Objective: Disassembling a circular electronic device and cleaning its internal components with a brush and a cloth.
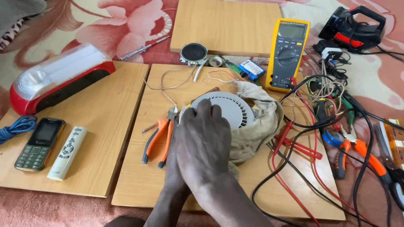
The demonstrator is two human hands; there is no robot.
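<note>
Head view is showing my right hand lying on top of my left hand, both pressing down on the round white plastic fan housing at the middle of the centre wooden board; my left hand is mostly covered, so I cannot tell how its fingers are sitting. A crumpled beige cloth is bunching under the housing at three o'clock. Orange-handled pliers are lying just beside my hands at nine o'clock. A yellow digital multimeter is standing at one o'clock, with tangled red and black wires trailing at three o'clock. A dark keypad phone is resting well apart at nine o'clock.
</note>
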